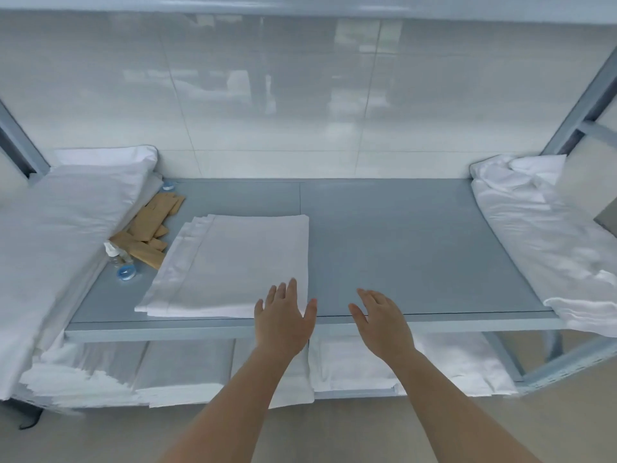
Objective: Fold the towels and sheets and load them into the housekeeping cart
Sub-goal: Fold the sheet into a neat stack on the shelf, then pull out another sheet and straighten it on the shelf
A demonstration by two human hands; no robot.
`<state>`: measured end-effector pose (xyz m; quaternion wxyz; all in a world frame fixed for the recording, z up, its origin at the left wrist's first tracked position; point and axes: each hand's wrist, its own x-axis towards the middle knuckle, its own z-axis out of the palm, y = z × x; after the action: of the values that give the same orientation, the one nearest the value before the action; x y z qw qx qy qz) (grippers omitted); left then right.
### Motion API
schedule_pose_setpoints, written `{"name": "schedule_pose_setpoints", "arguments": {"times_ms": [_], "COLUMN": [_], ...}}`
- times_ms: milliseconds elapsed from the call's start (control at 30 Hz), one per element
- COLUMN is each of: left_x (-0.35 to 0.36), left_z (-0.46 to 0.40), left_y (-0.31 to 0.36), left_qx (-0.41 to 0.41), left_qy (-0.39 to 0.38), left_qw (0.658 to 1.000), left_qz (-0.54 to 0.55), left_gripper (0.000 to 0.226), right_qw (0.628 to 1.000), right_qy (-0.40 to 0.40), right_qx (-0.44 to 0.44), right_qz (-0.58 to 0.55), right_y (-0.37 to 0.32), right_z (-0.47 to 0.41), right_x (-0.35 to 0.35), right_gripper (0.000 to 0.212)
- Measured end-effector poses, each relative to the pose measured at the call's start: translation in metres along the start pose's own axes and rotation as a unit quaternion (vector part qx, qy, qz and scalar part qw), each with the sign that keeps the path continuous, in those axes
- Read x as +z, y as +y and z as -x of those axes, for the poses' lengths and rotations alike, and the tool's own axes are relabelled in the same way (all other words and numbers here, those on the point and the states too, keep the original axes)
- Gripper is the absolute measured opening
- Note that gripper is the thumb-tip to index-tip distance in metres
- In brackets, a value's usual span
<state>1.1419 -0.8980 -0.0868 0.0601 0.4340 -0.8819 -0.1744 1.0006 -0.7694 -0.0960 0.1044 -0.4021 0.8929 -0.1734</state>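
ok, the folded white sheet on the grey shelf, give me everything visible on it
The folded white fabric sheet lies flat on the grey-blue metal shelf, left of centre, its near edge at the shelf's front lip. It is a neat rectangle of several layers, with stepped edges showing along its left and far sides. The cloth looks smooth and thin. The left hand, fingers straight, is over its near right corner; contact cannot be told. Tan flat packets lie just off its left side.

The near right corner of the folded sheet [230, 262] is covered by the left hand [282, 320]. The lower-shelf linens [187, 369] are partly hidden by the worktop [400, 242].
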Motion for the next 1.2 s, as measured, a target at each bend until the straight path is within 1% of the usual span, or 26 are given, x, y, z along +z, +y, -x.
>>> {"name": "schedule_pose_setpoints", "arguments": {"times_ms": [167, 333, 500, 633, 800, 900, 1067, 1200], "left_x": [0.016, 0.042, 0.071, 0.091, 0.113, 0.126, 0.154, 0.178], "left_z": [0.016, 0.034, 0.055, 0.069, 0.070, 0.064, 0.048, 0.019], "left_y": [0.072, 0.153, 0.231, 0.284, 0.336, 0.361, 0.397, 0.433], "left_qx": [0.035, 0.081, 0.123, 0.151, 0.179, 0.188, 0.199, 0.201], "left_qy": [0.002, -0.003, -0.012, -0.020, -0.027, -0.034, -0.060, -0.074], "left_qw": [0.999, 0.997, 0.991, 0.986, 0.981, 0.980, 0.977, 0.976], "left_qz": [-0.004, -0.022, -0.049, -0.060, -0.064, -0.059, -0.054, -0.030], "left_gripper": [0.064, 0.064, 0.064, 0.064, 0.066, 0.066, 0.066, 0.065], "right_qw": [0.999, 0.994, 0.989, 0.986, 0.979, 0.978, 0.980, 0.979], "right_qy": [0.037, 0.083, 0.103, 0.108, 0.128, 0.123, 0.115, 0.117], "right_qx": [0.026, 0.065, 0.097, 0.124, 0.152, 0.160, 0.157, 0.163], "right_qz": [-0.016, -0.033, -0.034, -0.040, -0.054, -0.061, -0.046, -0.024], "right_y": [0.063, 0.143, 0.219, 0.267, 0.312, 0.334, 0.368, 0.403], "right_z": [0.024, 0.050, 0.078, 0.096, 0.104, 0.100, 0.080, 0.052], "right_x": [-0.035, -0.075, -0.105, -0.123, -0.139, -0.143, -0.146, -0.157], "right_gripper": [0.048, 0.043, 0.042, 0.043, 0.041, 0.042, 0.041, 0.040]}}
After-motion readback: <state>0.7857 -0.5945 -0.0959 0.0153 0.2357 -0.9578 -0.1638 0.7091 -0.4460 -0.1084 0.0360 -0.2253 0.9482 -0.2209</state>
